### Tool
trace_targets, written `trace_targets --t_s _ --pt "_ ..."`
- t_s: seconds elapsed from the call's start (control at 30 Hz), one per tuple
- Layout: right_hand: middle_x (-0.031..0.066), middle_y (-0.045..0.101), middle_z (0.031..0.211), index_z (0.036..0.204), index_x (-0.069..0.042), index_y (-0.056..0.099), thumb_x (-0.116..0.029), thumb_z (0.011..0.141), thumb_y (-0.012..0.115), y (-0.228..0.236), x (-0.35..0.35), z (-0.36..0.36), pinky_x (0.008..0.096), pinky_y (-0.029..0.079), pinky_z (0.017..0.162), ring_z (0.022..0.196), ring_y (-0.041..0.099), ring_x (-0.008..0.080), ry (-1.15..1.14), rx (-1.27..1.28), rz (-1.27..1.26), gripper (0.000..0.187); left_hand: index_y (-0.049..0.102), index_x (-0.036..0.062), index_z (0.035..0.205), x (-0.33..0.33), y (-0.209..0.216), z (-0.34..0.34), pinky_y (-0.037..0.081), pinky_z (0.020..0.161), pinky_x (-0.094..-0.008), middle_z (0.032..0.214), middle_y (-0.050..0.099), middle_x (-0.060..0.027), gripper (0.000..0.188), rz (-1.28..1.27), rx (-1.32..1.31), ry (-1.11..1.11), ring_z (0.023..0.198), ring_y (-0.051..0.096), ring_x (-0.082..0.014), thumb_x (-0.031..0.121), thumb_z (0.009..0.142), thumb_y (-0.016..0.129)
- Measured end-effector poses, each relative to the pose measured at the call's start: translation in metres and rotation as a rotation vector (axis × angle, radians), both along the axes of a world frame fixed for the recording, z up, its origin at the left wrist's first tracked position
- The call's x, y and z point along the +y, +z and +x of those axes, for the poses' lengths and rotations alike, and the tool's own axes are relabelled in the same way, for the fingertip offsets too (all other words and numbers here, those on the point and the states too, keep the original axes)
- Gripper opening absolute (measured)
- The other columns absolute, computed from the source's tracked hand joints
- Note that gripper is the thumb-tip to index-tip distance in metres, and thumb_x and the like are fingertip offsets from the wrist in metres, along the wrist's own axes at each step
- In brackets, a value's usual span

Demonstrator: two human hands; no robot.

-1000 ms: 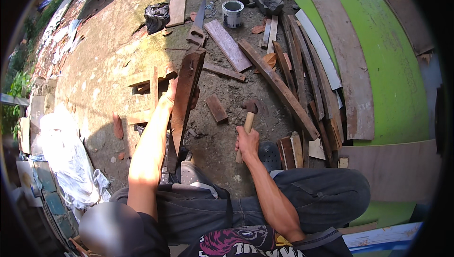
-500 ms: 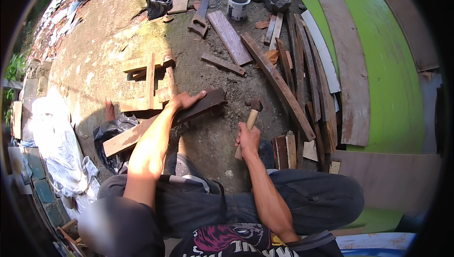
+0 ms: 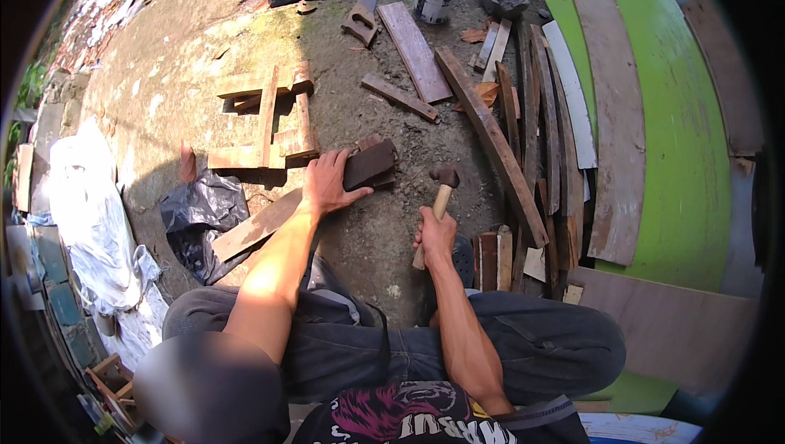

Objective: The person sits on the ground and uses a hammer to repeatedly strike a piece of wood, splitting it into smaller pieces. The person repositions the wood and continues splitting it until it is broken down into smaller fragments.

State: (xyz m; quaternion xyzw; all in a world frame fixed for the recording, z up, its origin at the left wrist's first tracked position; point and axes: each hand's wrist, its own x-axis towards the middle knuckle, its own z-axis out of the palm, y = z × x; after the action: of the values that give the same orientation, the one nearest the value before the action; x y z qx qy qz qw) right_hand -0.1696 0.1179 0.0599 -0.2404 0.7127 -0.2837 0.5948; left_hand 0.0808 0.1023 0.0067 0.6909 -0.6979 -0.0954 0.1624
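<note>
A long wooden plank (image 3: 260, 226) lies slantwise before me, its far right end dark and worn. My left hand (image 3: 329, 184) grips it near that end, the thumb along the near edge and the fingers over the top. Part of the plank is hidden under this hand and wrist. A smaller piece of wood shows partly behind the dark end. To the right, a hammer (image 3: 442, 197) with a pale wooden handle and a rusty head is held upright. My right hand (image 3: 436, 235) is wrapped around its handle, apart from the plank.
Beyond my left hand stands a frame of nailed wood pieces (image 3: 266, 121). A handsaw (image 3: 365, 12), a paint can (image 3: 435, 0) and loose boards (image 3: 413, 51) lie farther off. Long planks (image 3: 523, 133) are stacked at right. A black plastic bag (image 3: 200, 219) sits at left.
The plank has turned in my left hand, so its dark end shows a different face. The left hand now lies across its top. The hammer stays nearly still; the whole view has shifted slightly.
</note>
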Motion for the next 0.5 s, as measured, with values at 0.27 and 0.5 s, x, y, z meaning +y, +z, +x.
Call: trace_targets --t_s 0.27,0.5 --pt "0.0088 0.057 0.059 0.080 0.003 0.058 -0.023 0.088 0.064 -0.003 -0.005 -0.002 0.0346 0.046 0.041 0.046 0.058 0.0165 0.117 0.141 -0.060 0.028 0.031 0.0191 0.157 -0.008 0.003 0.020 0.051 0.084 -0.0505 0.114 0.059 -0.0213 0.095 0.400 0.067 -0.030 0.101 0.063 -0.0407 0.057 0.081 0.073" --pt "0.0220 0.066 0.069 0.089 0.000 0.066 -0.030 0.088 0.066 -0.006 -0.029 -0.005 0.0471 0.051 0.058 0.066 0.068 0.0396 0.463 0.656 -0.459 0.030 0.035 0.0191 0.155 -0.007 0.000 0.017 0.052 0.082 -0.0492 0.103 0.059 -0.0196 0.090 0.253 0.073 -0.024 0.095 0.064 -0.0404 0.055 0.081 0.073"
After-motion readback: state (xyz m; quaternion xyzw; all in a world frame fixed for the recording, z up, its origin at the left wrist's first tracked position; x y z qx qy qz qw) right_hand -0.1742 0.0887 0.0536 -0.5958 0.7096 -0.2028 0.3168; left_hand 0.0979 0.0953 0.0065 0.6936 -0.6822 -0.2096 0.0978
